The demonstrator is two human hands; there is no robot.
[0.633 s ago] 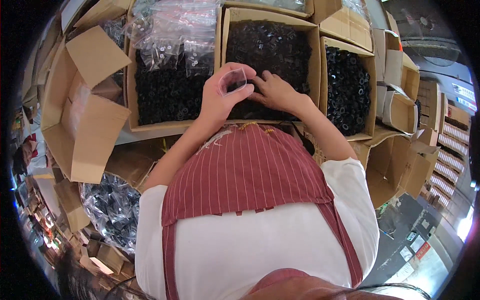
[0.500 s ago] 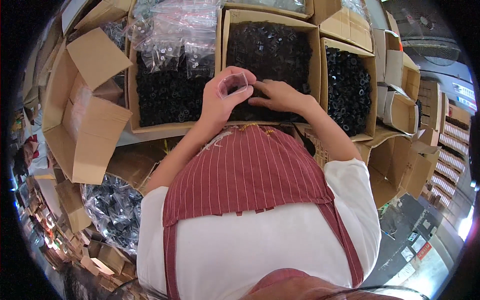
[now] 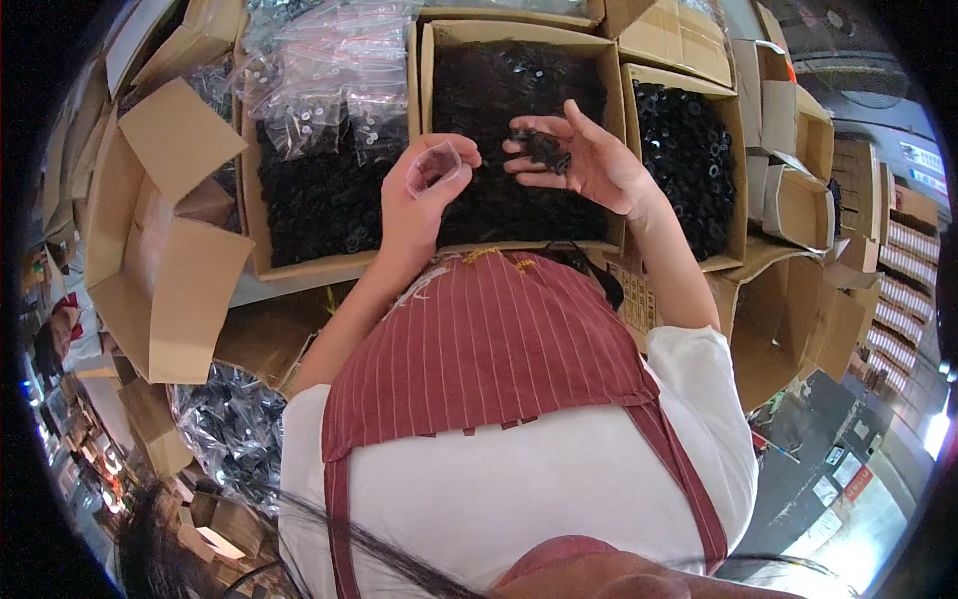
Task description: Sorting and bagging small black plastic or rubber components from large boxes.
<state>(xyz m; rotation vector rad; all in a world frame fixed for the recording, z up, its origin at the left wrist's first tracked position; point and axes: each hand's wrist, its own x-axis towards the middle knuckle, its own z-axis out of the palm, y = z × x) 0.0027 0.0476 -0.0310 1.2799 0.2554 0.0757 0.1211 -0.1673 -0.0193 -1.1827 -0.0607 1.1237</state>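
My left hand [image 3: 417,205] is closed round a small clear plastic container [image 3: 435,163], its open mouth facing up. Whether it is a stiff cup or a soft pouch I cannot tell. To its right, my right hand [image 3: 609,168] is turned palm up. A small heap of black parts [image 3: 542,149] rests on its partly spread fingers; their exact kind is too small to make out. Both hands are above a cardboard box [image 3: 611,80] filled with small black pieces [image 3: 519,90].
Left of that box, a second one holds black ring-like pieces [image 3: 314,205] under clear zip bags [image 3: 334,55]. Larger black rings [image 3: 689,160] fill a box at right. An open-flapped carton [image 3: 190,290] stands far left, above bagged dark parts [image 3: 230,429].
My right hand has lifted from the black pieces, moved right and turned palm up with some on its fingers. My left hand keeps the clear container.
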